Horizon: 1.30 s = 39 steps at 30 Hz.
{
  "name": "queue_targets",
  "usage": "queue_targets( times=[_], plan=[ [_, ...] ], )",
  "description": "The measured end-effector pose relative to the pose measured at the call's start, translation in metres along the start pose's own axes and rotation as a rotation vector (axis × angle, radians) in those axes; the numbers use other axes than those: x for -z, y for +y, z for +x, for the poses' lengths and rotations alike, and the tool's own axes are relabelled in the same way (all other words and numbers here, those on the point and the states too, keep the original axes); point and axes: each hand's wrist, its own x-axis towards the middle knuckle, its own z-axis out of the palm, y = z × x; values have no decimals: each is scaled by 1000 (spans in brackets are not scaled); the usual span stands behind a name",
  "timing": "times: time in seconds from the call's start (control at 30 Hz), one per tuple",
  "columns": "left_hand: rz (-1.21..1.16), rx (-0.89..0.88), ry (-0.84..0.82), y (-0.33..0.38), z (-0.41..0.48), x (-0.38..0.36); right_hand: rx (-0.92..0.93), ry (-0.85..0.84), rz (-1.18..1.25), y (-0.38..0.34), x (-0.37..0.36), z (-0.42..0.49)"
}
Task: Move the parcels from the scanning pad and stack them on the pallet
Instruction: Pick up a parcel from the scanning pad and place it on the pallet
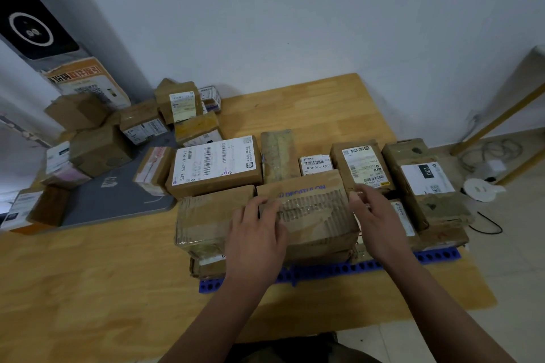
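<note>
The taped brown parcel [306,212] lies on top of the stack on the blue pallet [354,268], near the table's [88,289] near right edge, between both hands. The left hand [256,230] rests flat on its left end, fingers fairly straight and spread. The right hand [374,215] grips its right end, fingers curled at the far corner. Other parcels [100,150] sit around the grey scanning pad [118,200], far left.

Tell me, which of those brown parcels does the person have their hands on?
The parcel with blue Decathlon lettering, at the front of the blue pallet: the left hand and right hand both touch it, no other.
</note>
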Motion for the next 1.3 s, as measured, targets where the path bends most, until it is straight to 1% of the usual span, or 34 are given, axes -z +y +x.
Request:
queue_targets(
  times=[0.1,0.23,0.37,0.5,0.6,0.73,0.83,0.9,0.97,1.03,1.13,1.23,1.3],
  plan=[
    [-33,-21,4,0,9,4,28,24,-45,-17,3,19],
    [-102,-40,-34,-1,29,11,96,1,-108,-42,2,40],
    [-113,-89,-61,-9,51,13,105,-70,-256,-55,-9,59],
    [-132,-102,-106,-18,74,15,112,-131,-364,-64,-21,73],
    [-112,-145,-148,-26,102,21,112,-173,-444,-77,-24,90],
    [-74,-211,-247,-40,160,30,-15,-349,-562,-102,-34,133],
    [-15,-217,-326,-48,207,29,-112,-460,-617,-116,-56,164],
    [49,-223,-409,-51,237,24,-198,-498,-582,-120,-71,175],
    [103,-229,-483,-53,260,14,-333,-536,-520,-121,-83,180],
    [173,-265,-555,-52,274,2,-432,-562,-458,-119,-90,179],
    [266,-373,-682,-49,284,-15,-434,-572,-451,-115,-97,176],
    [214,-464,-758,-47,290,-25,-450,-547,-413,-118,-102,170],
    [173,-500,-761,-46,292,-30,-459,-540,-418,-119,-105,168]
  ],
)
